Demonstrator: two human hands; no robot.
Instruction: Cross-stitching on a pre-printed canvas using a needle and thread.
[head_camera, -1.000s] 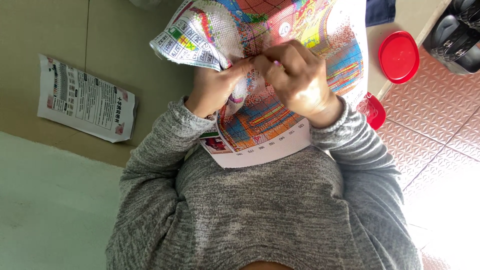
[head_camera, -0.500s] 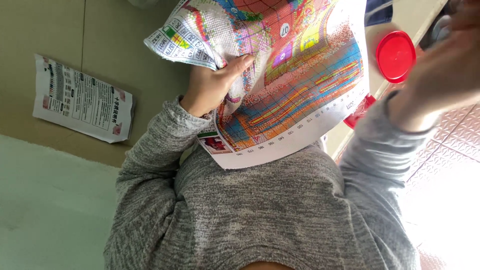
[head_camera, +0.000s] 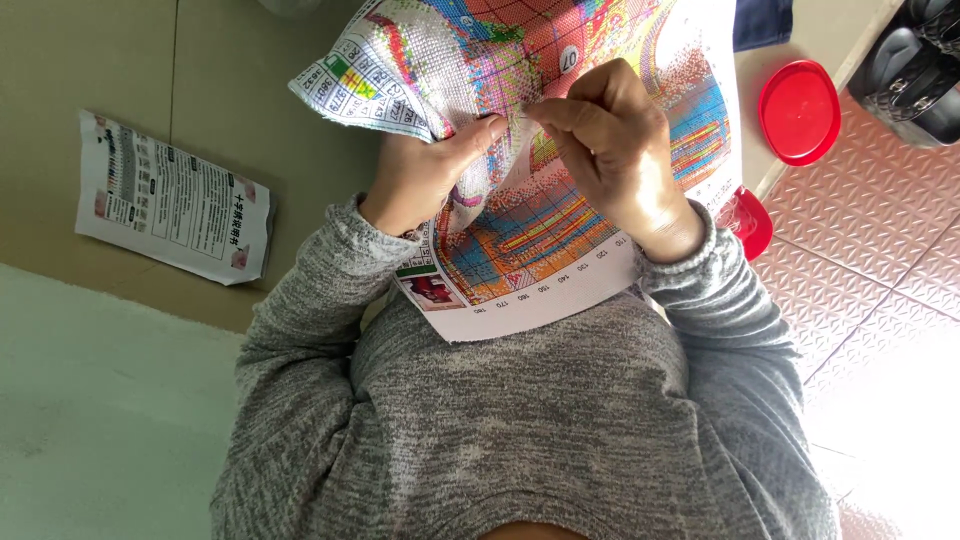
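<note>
- Both hands meet at the cross-stitch canvas (head_camera: 560, 160): my left hand (head_camera: 425, 175) grips its folded edge from beneath, thumb pressed on top, keeping the weave taut.
- My right hand (head_camera: 610, 150) hovers over the canvas, fingertips pinched together, seemingly on a needle too small to see.
- Canvas hangs over my grey sweater (head_camera: 520, 420), close to my eyes.
- Left of the canvas lies a printed instruction sheet (head_camera: 175, 200); right of it, a red lid (head_camera: 798, 112).
</note>
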